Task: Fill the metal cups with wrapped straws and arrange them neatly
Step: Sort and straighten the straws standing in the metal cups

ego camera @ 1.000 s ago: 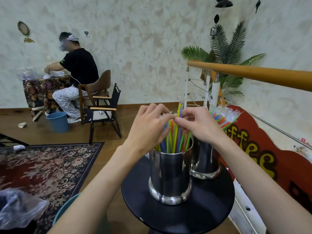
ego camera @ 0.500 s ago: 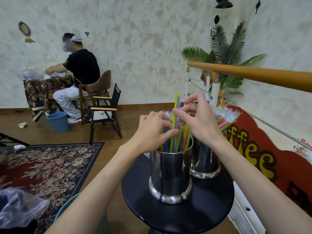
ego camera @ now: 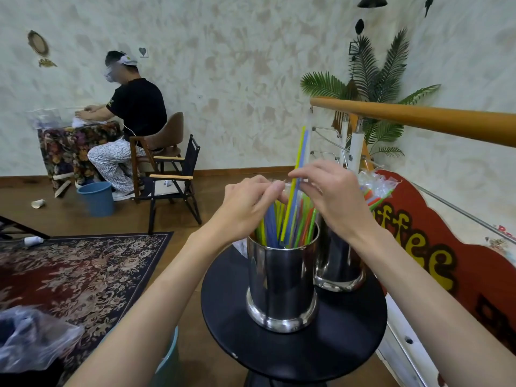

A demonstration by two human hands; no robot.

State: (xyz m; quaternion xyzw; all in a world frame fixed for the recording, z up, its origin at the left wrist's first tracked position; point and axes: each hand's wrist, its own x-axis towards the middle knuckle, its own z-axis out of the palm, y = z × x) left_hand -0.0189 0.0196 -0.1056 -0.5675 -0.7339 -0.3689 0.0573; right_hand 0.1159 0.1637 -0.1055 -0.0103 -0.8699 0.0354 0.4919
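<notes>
Both hands are over the near cup (ego camera: 282, 286), which stands on the small round black table (ego camera: 293, 356) with a second cup (ego camera: 339, 263) just behind it to the right. Right hand (ego camera: 332, 199) pinches a yellow straw (ego camera: 296, 174) and a blue one beside it partway along their length; both stick up well above the rest of the bundle, their lower ends inside the near cup, so this looks like a lift to re-seat or level them. Left hand (ego camera: 248, 205) has its fingertips curled against the tops of the other straws (ego camera: 279, 222) in that cup, likely bracing the bundle so it doesn't come up too; whether it truly pinches a wrapper or only presses is unclear. Far cup already holds wrapped straws, tops fanning right past the right wrist. Judgement: filling is mostly done, this is the tidying stage. Risk: wrappers are slick, so neighbours may drag out or the bundle may splay.
</notes>
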